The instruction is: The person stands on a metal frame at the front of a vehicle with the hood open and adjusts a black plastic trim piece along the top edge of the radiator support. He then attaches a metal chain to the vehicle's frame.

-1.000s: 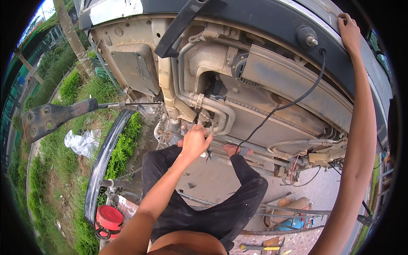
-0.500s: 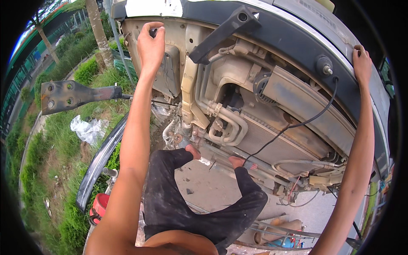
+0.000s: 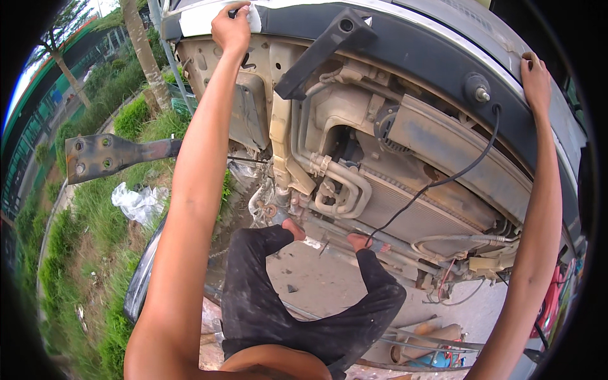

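My left hand [image 3: 230, 30] is raised at the upper left with its fingers curled around a small dark thing, mostly hidden by them. It is in front of a white sheet or panel [image 3: 196, 21] along the vehicle's black trim band [image 3: 291, 24]. At the upper right, my right hand [image 3: 536, 83] rests with curled fingers against the grey body panel [image 3: 506, 60] at the vehicle's edge. Between my arms a black bracket [image 3: 324, 54] sticks out from the trim. A round black fitting with a metal stud [image 3: 477, 87] is near a black cable [image 3: 465, 174].
Under my feet lie metal pipes and a radiator [image 3: 405, 199] in the vehicle's open front. A flat steel bracket with holes [image 3: 107, 155] juts out at left over grass. White plastic [image 3: 139, 199] lies there. A rusty cylinder [image 3: 430, 339] is at the lower right.
My left hand has moved up, from in front of the beige metal to the white sheet. My right hand stays at the panel edge. The view has shifted slightly.
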The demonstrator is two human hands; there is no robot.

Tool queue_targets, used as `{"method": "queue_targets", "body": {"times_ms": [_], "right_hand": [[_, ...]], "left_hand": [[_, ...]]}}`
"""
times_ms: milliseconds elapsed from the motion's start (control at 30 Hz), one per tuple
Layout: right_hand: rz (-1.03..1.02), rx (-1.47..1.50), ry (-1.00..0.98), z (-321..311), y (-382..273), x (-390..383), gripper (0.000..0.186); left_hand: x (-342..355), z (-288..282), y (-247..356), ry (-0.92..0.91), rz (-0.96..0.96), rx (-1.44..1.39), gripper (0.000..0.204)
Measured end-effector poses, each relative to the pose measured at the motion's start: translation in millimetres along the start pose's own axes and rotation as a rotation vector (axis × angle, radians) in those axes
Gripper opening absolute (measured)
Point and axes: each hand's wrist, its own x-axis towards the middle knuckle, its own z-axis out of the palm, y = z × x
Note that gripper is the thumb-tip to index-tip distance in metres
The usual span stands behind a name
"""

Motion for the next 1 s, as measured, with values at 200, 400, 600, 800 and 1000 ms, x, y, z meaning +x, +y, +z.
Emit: {"method": "queue_targets", "body": {"times_ms": [200, 400, 600, 800, 1000], "right_hand": [[-0.026, 0.021, 0.029, 6, -1, -1, 0.036], [-0.039, 0.062, 0.037, 6, -2, -3, 0.035], [-0.041, 0.052, 0.037, 14, 8, 3, 0.036], [-0.019, 0.05, 0.001, 12, 1, -1, 0.036], [-0.001, 0.02, 0.016, 11, 1, 0, 0.037]], "left_hand": [[-3, 6, -11, 0.113, 0.223, 0.05, 0.015], [-15, 5, 3, 0.137, 0.179, 0.167, 0.017], [-9, -2, 9, 0.001, 0.221, 0.29, 0.021], [8, 3, -14, 0.067, 0.226, 0.305, 0.021], [37, 8, -36, -0.206, -0.185, 0.027, 0.034]]}}
